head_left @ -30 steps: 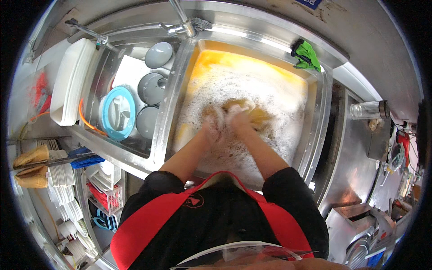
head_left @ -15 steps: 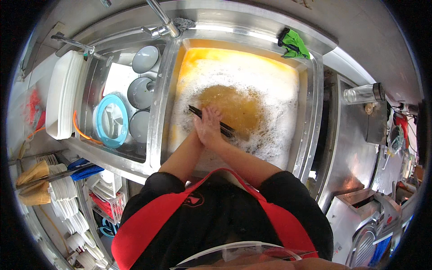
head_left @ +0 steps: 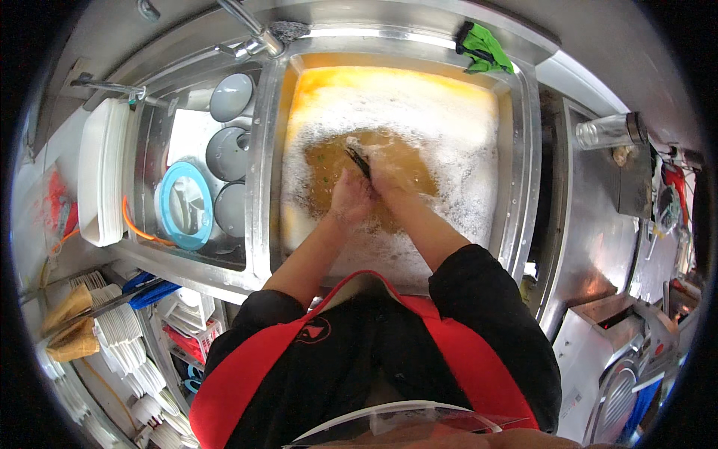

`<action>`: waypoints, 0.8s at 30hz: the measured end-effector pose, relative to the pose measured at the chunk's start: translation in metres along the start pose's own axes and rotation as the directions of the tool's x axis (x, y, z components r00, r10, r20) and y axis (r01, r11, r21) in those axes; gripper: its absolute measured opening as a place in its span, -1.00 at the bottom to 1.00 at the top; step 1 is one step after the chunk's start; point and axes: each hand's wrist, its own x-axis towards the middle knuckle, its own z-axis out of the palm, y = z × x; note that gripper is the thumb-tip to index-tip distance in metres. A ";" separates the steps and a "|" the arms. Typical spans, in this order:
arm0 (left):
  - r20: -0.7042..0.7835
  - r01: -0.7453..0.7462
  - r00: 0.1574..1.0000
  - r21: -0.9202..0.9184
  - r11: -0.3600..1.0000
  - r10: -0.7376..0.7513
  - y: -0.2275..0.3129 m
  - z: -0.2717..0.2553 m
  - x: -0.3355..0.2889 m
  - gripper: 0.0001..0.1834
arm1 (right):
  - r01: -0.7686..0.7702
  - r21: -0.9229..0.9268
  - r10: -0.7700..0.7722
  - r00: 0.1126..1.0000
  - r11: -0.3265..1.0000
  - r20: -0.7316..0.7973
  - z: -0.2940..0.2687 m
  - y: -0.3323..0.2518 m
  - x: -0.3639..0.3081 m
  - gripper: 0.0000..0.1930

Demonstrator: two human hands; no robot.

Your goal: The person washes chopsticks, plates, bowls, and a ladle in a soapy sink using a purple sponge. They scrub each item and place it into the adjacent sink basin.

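A bundle of black chopsticks (head_left: 359,161) is between my two hands, partly under the brownish, soapy water of the right-hand sink basin (head_left: 516,172). My left hand (head_left: 351,198) is closed around the near side of the bundle, its fingers partly hidden by the water. Against the bundle's other side, my right hand (head_left: 384,173) is closed too, its fingertips sunk below the surface. Only the far ends of the chopsticks show; the rest is covered by hands and water. White foam (head_left: 464,142) surrounds the open patch of water.
The left basin holds grey bowls (head_left: 226,153) and a blue-rimmed round item (head_left: 206,209). White trays (head_left: 105,172) stand at its left. Behind the sinks are a faucet (head_left: 258,41) and a green-and-black glove (head_left: 485,51). A glass jar (head_left: 609,131) lies at right.
The chopsticks have gone from lying slantwise across the foam between pressed palms to being partly submerged. My hands have shifted, the right one now farther right, and the open water has spread left.
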 end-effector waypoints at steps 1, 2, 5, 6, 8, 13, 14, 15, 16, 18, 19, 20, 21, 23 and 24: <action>-0.126 0.016 0.992 0.045 0.999 -0.011 0.004 0.008 -0.004 -0.33 | -0.065 -0.176 0.054 0.996 0.982 -0.068 0.004 0.012 0.011 -0.58; -0.078 -0.028 0.997 0.024 0.999 0.029 0.002 0.016 -0.008 -0.35 | -0.064 -0.329 0.014 0.989 0.942 -0.151 0.016 0.023 0.016 -0.59; 0.086 -0.096 0.991 -0.107 0.990 0.105 -0.007 0.039 -0.008 -0.36 | -0.054 -0.632 -0.111 0.969 0.773 -0.218 0.056 0.035 0.012 -0.59; 0.057 -0.140 0.988 -0.099 0.985 0.146 -0.006 0.043 -0.010 -0.35 | -0.072 -0.712 -0.138 0.963 0.698 -0.233 0.075 0.029 0.004 -0.58; -0.130 -0.272 0.952 0.049 0.961 0.276 -0.008 0.046 -0.020 -0.31 | 0.064 -0.593 -0.432 0.748 0.803 -0.504 0.108 0.005 -0.023 -0.60; 0.108 -0.019 0.994 0.121 0.992 0.006 -0.005 0.060 -0.041 -0.25 | -0.052 -0.065 0.041 0.987 0.997 -0.155 0.027 -0.030 -0.050 -0.61; 0.107 0.025 0.993 0.144 0.989 -0.040 -0.007 0.062 -0.045 -0.27 | -0.139 -0.133 0.119 0.982 0.981 -0.146 0.014 -0.032 -0.046 -0.62; 0.149 0.018 0.988 0.192 0.981 -0.047 -0.008 0.065 -0.045 -0.29 | -0.159 -0.218 0.136 0.983 0.963 -0.121 0.009 -0.034 -0.040 -0.62; 0.246 0.018 0.966 0.225 0.974 -0.075 -0.008 0.067 -0.045 -0.31 | -0.160 -0.283 0.114 0.978 0.946 -0.174 0.009 -0.033 -0.037 -0.63; 0.108 -0.127 0.989 0.303 0.945 0.099 -0.006 0.069 -0.042 -0.37 | 0.137 -0.309 -0.244 0.909 0.941 -0.338 0.029 -0.027 -0.040 -0.64; 0.038 -0.116 0.993 0.320 0.940 0.109 0.001 0.069 -0.039 -0.42 | 0.230 -0.348 -0.365 0.841 0.909 -0.399 0.042 -0.022 -0.049 -0.64; -0.054 -0.114 0.989 0.343 0.932 0.141 0.011 0.071 -0.037 -0.46 | 0.431 -0.333 -0.541 0.734 0.838 -0.411 0.046 -0.014 -0.058 -0.64; 0.001 -0.177 0.983 0.317 0.932 0.186 0.019 0.073 -0.038 -0.50 | 0.569 -0.315 -0.651 0.653 0.759 -0.388 0.048 -0.008 -0.068 -0.63; 0.053 -0.314 0.948 0.282 0.906 0.312 0.036 0.080 -0.045 -0.56 | 0.674 -0.151 -0.683 0.665 0.723 -0.301 0.042 0.001 -0.091 -0.62; 0.016 -0.357 0.929 0.298 0.885 0.370 0.045 0.087 -0.050 -0.65 | 0.631 -0.014 -0.619 0.756 0.776 -0.215 0.028 0.010 -0.105 -0.62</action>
